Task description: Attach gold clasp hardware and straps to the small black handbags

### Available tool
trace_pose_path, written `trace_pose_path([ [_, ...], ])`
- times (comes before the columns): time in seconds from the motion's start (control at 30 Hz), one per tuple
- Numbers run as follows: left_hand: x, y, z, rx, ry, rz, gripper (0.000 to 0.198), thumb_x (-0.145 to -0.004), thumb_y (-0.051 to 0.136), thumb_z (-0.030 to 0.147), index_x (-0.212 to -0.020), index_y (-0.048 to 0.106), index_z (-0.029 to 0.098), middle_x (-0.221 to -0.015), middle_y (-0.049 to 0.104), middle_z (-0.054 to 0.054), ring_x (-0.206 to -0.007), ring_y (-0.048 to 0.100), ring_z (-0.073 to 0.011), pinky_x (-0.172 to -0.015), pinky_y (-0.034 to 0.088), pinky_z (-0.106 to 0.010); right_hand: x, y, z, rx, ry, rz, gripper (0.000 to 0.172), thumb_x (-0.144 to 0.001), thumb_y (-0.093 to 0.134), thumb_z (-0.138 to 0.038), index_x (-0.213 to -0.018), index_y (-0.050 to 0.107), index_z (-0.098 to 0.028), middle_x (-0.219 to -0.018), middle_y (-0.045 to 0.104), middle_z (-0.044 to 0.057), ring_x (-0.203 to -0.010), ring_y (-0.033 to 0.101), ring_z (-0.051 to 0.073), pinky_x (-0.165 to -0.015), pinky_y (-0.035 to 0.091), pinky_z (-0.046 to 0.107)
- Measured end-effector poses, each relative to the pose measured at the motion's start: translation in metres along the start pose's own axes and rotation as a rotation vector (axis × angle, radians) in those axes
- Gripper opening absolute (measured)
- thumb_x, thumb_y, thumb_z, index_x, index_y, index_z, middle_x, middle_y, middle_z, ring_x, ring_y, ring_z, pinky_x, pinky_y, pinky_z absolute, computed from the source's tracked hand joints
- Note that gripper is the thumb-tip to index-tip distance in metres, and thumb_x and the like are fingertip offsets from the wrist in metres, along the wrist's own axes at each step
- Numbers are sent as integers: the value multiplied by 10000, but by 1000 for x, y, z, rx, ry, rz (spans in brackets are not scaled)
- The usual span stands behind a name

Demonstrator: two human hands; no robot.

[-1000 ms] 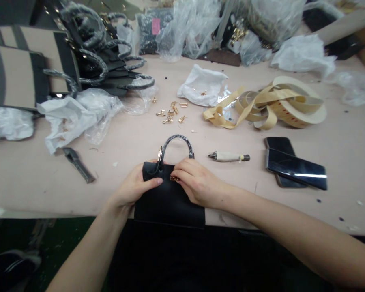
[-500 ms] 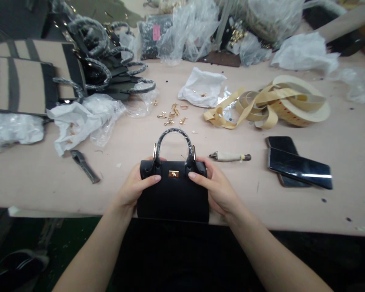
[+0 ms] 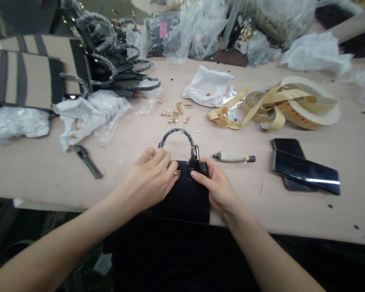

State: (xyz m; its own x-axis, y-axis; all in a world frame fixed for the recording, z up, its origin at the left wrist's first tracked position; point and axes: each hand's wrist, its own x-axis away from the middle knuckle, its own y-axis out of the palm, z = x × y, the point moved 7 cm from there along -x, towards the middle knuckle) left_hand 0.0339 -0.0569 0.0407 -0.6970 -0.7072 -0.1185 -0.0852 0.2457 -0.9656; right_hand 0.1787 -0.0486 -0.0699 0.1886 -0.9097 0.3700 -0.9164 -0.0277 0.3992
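The black handbag (image 3: pixel 187 198) lay at the surface's (image 3: pixel 292 211) near edge, right hand (image 3: pixel 217 188) gripping its side to steady it, left hand (image 3: pixel 150 178) closed on the gold clasp (image 3: pixel 178 173).

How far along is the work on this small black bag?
Looks done: the wrapped handle is fixed to the small black bag. In hand: the left hand works at the gold clasp, the right hand steadies the bag's end. Possibly left: loose gold fittings lie on the table.
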Motion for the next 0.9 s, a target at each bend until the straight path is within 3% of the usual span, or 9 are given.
trace_pose_path([
  [0.13,-12,15,7,-7,262,-12,272,-1020,518,266,-808,657,166,-761,638,-103,-777,589,-277,-797,417,-434,0,1,0,-9,5,-25,409,-721,939,-329,-1012,662,-253,-915,689,-36,-850,595,170,-826,481,306],
  [0.23,-13,22,8,30,363,-4,298,-1018,503,274,-784,654,170,-727,643,-95,-736,580,-264,-779,409,-432,0,2,2,-5,10,-50,399,-735,927,-331,-1008,648,-248,-895,671,-36,-840,578,171,-808,462,304],
  [0.5,-16,34,-1,131,399,-4,292,-1006,526,330,-796,654,172,-729,666,-81,-751,597,-260,-786,417,-430,-2,1,4,17,26,-56,405,-744,909,-340,-1026,631,-255,-906,653,-31,-849,561,181,-807,449,316],
  [0.7,-14,29,-1,48,385,31,338,-1065,474,348,-837,644,165,-760,654,-89,-788,597,-274,-814,417,-436,-1,2,3,-73,58,-65,392,-738,908,-308,-1008,630,-249,-921,665,-30,-851,576,177,-816,461,313],
  [0.9,-13,34,-1,148,368,31,320,-1053,476,328,-813,624,176,-749,651,-71,-777,592,-261,-801,404,-432,0,3,2,-80,68,-68,380,-745,903,-307,-1002,629,-253,-901,651,-35,-820,569,173,-783,455,303],
])
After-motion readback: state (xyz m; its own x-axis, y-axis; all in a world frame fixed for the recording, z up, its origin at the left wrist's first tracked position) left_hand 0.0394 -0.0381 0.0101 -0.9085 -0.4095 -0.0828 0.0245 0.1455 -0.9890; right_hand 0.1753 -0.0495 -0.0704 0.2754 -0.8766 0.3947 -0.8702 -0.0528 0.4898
